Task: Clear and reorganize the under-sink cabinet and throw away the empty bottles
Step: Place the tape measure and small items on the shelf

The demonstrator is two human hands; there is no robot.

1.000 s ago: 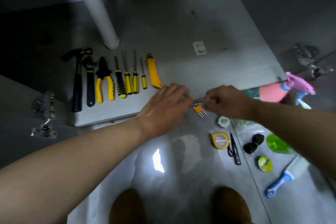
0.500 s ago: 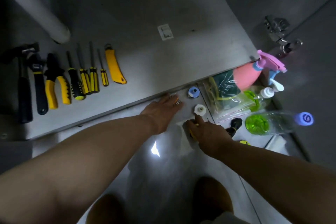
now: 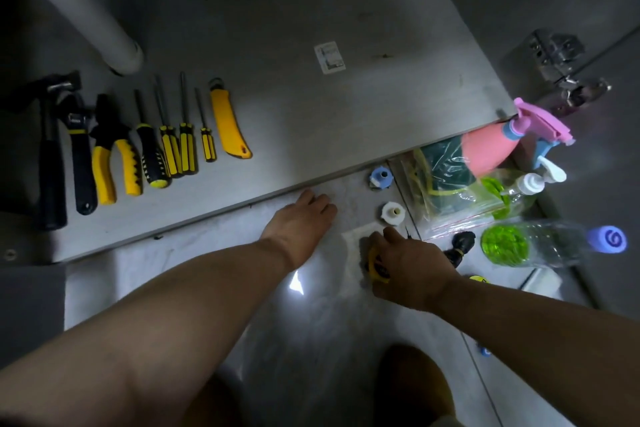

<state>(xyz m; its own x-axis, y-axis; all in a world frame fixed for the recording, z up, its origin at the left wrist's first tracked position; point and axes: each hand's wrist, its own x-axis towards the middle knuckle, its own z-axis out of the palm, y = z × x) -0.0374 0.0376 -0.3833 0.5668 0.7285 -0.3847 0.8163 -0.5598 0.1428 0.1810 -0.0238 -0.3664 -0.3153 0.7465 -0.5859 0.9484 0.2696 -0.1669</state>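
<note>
The grey cabinet floor (image 3: 346,107) holds a row of tools at its left: a hammer (image 3: 52,163), a wrench (image 3: 81,156), yellow pliers (image 3: 114,159), several screwdrivers (image 3: 180,142) and a yellow utility knife (image 3: 228,121). My left hand (image 3: 301,222) rests on the floor tiles just in front of the cabinet edge, fingers loosely forward, with nothing visible in it. My right hand (image 3: 412,267) grips a yellow tape measure (image 3: 375,267) on the tiles. A clear bottle with a green base and blue cap (image 3: 540,246) lies at the right, beside a pink spray bottle (image 3: 485,149).
A white drain pipe (image 3: 86,10) stands at the cabinet's back left. On the tiles lie a blue fitting (image 3: 380,177), a white fitting (image 3: 393,212), a clear zip bag (image 3: 450,191), a white pump bottle (image 3: 530,184) and a black object (image 3: 460,243). A door hinge (image 3: 557,55) is at the right.
My right hand left the small yellow hex-key set, dropped to the tiles and closed on the tape measure. My left hand settled on the floor at the cabinet edge. The view swung right.
</note>
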